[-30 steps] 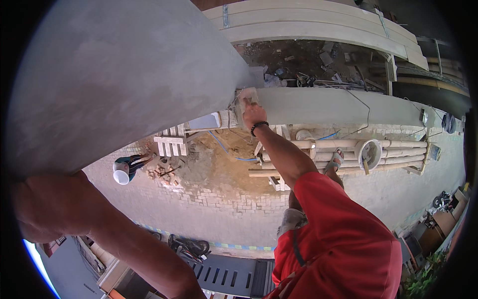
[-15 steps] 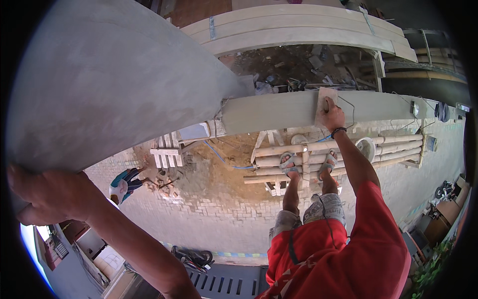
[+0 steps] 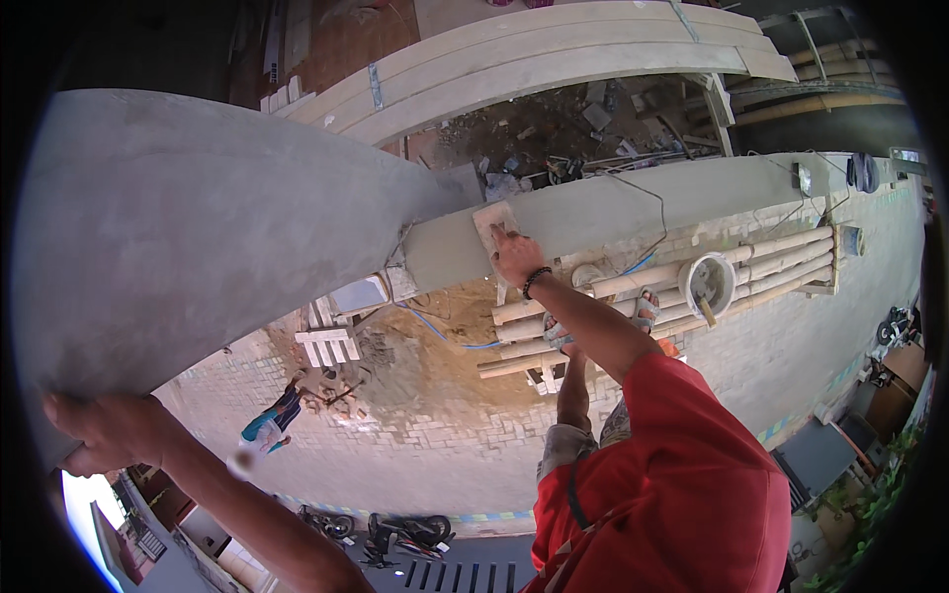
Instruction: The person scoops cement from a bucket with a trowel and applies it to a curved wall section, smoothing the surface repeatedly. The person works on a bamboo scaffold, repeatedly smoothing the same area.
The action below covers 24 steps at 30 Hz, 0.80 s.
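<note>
At the left, my left hand (image 3: pixel 114 431) is closed around the lower edge of a broad grey plastered surface (image 3: pixel 227 217). Its fingertips are partly hidden behind that edge. My right hand (image 3: pixel 519 259) grips a flat rectangular plastering float (image 3: pixel 494 214), which lies against the smooth grey face of a long plastered beam (image 3: pixel 613 203). The float is near the beam's left part, close to where it meets the broad surface. My sandalled feet (image 3: pixel 645 310) stand on a scaffold of bamboo poles (image 3: pixel 761 274), well below the beam.
A round bucket (image 3: pixel 731 279) with grey mix and a wooden-handled tool rests on the poles. Bent wires (image 3: pixel 664 212) stick out along the beam. Far below, another person (image 3: pixel 269 427) stands by a sand patch (image 3: pixel 445 366). Long pale boards (image 3: pixel 554 49) lie beyond the beam.
My right hand has slid the float left along the beam, toward the broad plastered surface. My view has shifted, and the bucket shows more fully. My left hand keeps its hold.
</note>
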Motion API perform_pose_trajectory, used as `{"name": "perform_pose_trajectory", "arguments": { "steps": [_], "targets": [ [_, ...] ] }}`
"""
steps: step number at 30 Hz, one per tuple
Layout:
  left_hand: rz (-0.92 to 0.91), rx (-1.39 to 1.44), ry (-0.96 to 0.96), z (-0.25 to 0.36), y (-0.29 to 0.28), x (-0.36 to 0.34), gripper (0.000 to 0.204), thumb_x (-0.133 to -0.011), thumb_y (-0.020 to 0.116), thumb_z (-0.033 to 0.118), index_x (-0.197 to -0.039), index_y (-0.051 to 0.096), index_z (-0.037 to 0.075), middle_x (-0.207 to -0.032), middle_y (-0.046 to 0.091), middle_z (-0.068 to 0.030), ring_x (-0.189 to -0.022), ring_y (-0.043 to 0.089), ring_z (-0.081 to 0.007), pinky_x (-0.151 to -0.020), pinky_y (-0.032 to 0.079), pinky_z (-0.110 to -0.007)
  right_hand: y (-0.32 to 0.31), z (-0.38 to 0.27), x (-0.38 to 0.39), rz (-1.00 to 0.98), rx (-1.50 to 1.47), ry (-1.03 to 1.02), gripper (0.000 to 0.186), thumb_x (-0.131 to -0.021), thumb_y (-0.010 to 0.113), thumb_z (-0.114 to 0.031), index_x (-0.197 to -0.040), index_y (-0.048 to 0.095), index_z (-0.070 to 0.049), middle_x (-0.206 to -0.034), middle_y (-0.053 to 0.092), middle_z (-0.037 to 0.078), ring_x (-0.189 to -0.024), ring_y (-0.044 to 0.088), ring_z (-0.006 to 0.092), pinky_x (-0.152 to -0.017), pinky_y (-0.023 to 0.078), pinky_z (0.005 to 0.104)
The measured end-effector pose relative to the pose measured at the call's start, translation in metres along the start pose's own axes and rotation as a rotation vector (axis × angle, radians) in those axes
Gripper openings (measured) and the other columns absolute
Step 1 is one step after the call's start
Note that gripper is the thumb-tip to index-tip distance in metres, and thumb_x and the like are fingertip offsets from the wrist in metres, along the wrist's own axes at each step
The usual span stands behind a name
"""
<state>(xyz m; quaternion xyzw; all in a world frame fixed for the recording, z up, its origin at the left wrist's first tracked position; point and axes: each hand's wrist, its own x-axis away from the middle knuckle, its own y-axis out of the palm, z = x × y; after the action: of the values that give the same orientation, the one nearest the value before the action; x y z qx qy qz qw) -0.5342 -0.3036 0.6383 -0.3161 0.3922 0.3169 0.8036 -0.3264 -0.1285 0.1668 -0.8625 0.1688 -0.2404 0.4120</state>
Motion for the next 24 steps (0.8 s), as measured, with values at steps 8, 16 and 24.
{"name": "perform_pose_trajectory", "arguments": {
  "steps": [8,16,24],
  "targets": [
    [-0.155,-0.470,0.417,-0.057,-0.019,-0.044,0.082,-0.082,0.058,0.045,-0.131,0.016,-0.005,-0.113,0.043,-0.0317,-0.095,0.057,-0.0430,-0.075,0.058,-0.053,0.006,0.014,-0.029,-0.023,0.052,0.163,0.049,-0.075,0.060,-0.016,-0.123,0.050,-0.012,-0.093,0.065,0.020,-0.084,0.065,0.0371,-0.075,0.053,0.0466],
    [-0.043,0.096,-0.073,-0.009,-0.002,-0.003,0.067,-0.085,0.052,0.046,-0.126,0.027,-0.002,-0.113,0.032,-0.0230,-0.100,0.054,-0.0372,-0.064,0.060,-0.050,-0.104,0.144,0.008,0.146,0.220,0.367,0.047,-0.073,0.062,-0.016,-0.119,0.052,-0.015,-0.085,0.066,0.019,-0.079,0.065,0.0378,-0.072,0.053,0.0474],
    [-0.038,-0.051,-0.011,-0.005,-0.005,-0.002,0.064,-0.088,0.048,0.048,-0.121,0.034,-0.004,-0.112,0.029,-0.0206,-0.104,0.051,-0.0357,-0.067,0.059,-0.047,-0.007,-0.029,0.000,0.057,-0.089,0.023,0.047,-0.073,0.061,-0.017,-0.118,0.052,-0.012,-0.082,0.066,0.018,-0.077,0.065,0.0364,-0.070,0.052,0.0471]
  ]
}}
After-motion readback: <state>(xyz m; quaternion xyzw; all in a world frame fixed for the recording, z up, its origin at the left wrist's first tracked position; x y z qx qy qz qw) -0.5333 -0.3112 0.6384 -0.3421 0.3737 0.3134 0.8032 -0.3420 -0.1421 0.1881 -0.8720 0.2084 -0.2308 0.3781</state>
